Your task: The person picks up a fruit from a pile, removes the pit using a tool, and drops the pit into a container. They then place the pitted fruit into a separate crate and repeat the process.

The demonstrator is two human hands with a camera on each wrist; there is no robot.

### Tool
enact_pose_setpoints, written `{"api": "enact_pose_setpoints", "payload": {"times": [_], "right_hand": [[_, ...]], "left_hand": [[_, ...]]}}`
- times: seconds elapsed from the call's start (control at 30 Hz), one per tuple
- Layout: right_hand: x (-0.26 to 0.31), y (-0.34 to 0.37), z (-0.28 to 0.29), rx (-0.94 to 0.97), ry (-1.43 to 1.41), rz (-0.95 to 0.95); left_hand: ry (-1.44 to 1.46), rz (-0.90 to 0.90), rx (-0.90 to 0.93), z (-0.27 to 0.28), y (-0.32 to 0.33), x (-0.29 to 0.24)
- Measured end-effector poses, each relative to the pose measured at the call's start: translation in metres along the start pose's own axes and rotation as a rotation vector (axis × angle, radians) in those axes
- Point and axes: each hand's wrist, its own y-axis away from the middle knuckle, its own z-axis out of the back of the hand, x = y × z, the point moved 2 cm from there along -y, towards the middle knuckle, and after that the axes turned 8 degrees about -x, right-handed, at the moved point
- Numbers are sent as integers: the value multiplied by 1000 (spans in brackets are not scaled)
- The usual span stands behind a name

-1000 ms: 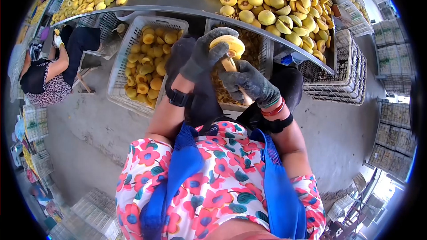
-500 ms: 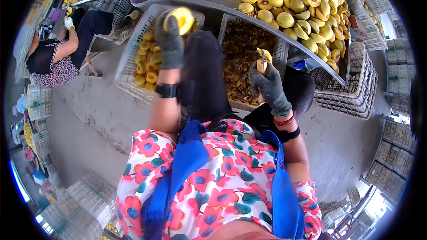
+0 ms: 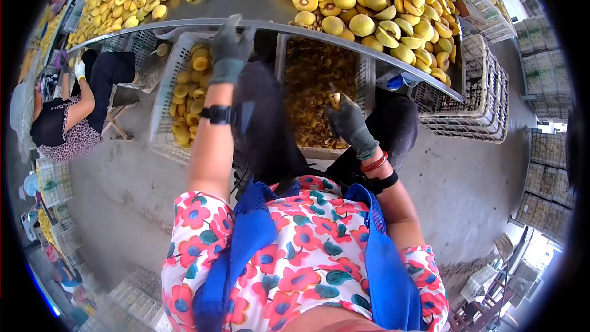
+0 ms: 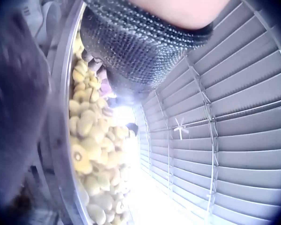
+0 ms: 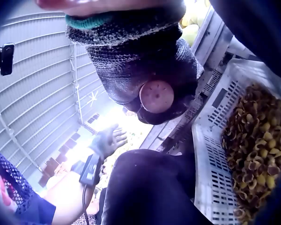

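My gloved left hand (image 3: pixel 231 52) reaches over the far part of the left crate (image 3: pixel 161 107), close to the metal table edge, its fingers spread and nothing in them. The right wrist view shows the same left hand (image 5: pixel 110 142) with extended fingers. In the crate lie yellow peach halves (image 3: pixel 182 95). My gloved right hand (image 3: pixel 351 126) grips a wooden-handled tool (image 3: pixel 335 99) with a small metal tip, over the crate of brown scraps (image 3: pixel 316 95). In the right wrist view the round butt of the tool handle (image 5: pixel 157 96) pokes out of the fist.
A metal table (image 3: pixel 246 1) across the front bears heaps of halved yellow peaches (image 3: pixel 369 9). Stacked crates (image 3: pixel 470 101) stand at the right under its corner. Another person (image 3: pixel 64 114) sits at the left. My knees flank the scrap crate.
My left hand held a peach half at the tool, carried it left over the crate, and now is empty and farther forward. The right hand has kept the tool and lowered it slightly.
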Motion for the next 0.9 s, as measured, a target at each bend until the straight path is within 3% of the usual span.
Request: {"api": "enact_pose_setpoints", "payload": {"times": [0.13,0.2,0.23,0.3,0.33,0.37,0.5,0.6,0.73,0.87,0.9], "right_hand": [[-10,6,2,-58,-82,179],[-18,4,-1,-112,20,296],[-17,7,-1,-108,13,219],[-30,5,-3,-95,92,419],[-36,4,-5,-77,79,375],[-36,4,-5,-60,67,331],[-46,1,-10,-17,-106,129],[-43,-3,-14,-25,-17,147],[-23,1,-9,-94,-83,193],[9,7,5,-87,-224,155],[16,7,6,-80,-282,148]], "left_hand": [[-46,30,225,-108,-28,-7],[-82,150,332,-141,-41,-19],[-101,211,389,-152,-46,-22],[-36,248,424,-176,-48,-11],[-6,265,441,-187,-47,-3],[-23,123,487,-188,-51,-10],[68,354,650,-184,-54,-10],[-83,147,709,-181,-56,-6],[112,194,585,-173,-57,7],[865,702,552,-92,-43,-53],[914,715,566,-77,-36,-65]]}}
